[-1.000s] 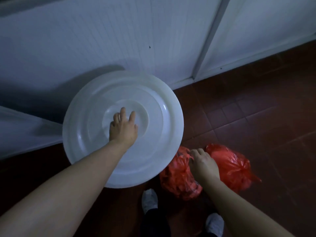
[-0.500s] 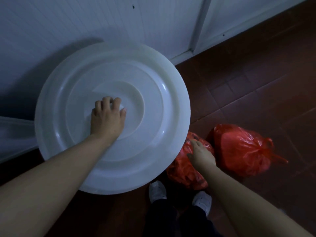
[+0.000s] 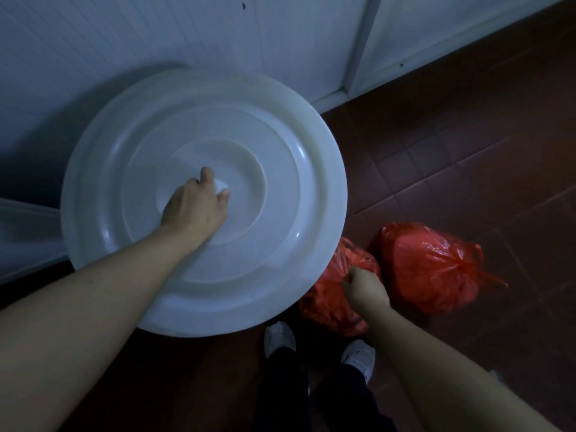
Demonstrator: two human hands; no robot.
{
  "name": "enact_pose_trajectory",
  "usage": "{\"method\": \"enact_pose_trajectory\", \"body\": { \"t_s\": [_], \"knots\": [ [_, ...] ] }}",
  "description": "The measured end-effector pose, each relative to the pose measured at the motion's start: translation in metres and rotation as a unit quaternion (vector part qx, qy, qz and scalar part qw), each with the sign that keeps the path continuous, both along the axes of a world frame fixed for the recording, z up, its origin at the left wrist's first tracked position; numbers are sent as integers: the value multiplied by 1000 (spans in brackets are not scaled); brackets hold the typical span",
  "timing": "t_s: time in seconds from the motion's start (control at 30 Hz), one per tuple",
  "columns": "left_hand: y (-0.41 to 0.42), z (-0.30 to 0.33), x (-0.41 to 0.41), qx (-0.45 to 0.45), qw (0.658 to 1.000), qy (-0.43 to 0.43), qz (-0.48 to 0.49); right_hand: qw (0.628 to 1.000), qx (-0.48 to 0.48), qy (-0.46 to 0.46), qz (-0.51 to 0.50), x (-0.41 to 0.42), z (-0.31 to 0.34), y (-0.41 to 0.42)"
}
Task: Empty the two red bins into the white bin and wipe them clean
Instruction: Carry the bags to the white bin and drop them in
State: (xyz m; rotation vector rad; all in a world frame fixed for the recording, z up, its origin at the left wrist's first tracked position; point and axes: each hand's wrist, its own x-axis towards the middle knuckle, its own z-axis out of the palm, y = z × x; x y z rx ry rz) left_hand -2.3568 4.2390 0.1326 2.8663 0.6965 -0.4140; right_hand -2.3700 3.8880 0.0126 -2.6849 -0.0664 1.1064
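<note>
A large round white lid [image 3: 280,198] covers the white bin against the wall. My left hand [image 3: 194,207] grips the small knob at the lid's centre, fingers curled round it. Two tied red plastic bags lie on the floor to the right of the bin: the nearer bag [image 3: 330,294] sits partly under the lid's rim, the other bag [image 3: 430,269] further right with its knot pointing right. My right hand [image 3: 364,286] pinches the top of the nearer red bag. The red bins themselves are not in view.
A white panelled wall [image 3: 218,42] with a vertical seam runs behind the bin. The floor is dark red-brown tile [image 3: 467,151]. My two feet in white shoes [image 3: 280,338] stand just below the lid and bags.
My left hand has turned and closed round the lid's centre knob. My right hand has curled onto the top of the nearer red bag. The view has shifted slightly.
</note>
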Motion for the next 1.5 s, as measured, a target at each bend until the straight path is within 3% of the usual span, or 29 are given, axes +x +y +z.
{"method": "enact_pose_trajectory", "body": {
  "t_s": [0.23, 0.5, 0.77, 1.2, 1.5],
  "knots": [
    [12, 29, -30, -6, 999, 22, 41, 997, 15, -37, -71, 1, 58, -21],
    [-4, 73, -80, -4, 997, 33, 74, 995, 35, -73, -55, 14, 128, -23],
    [-13, 147, -125, 30, 992, 11, 120, 982, 53, -170, -59, 65, 220, -31],
    [-46, 253, -135, 26, 983, 2, 180, 951, 86, -278, -109, 129, 386, -27],
    [-23, 297, -146, 25, 985, -13, 168, 932, 123, -333, -73, 140, 474, 21]
  ]
}}
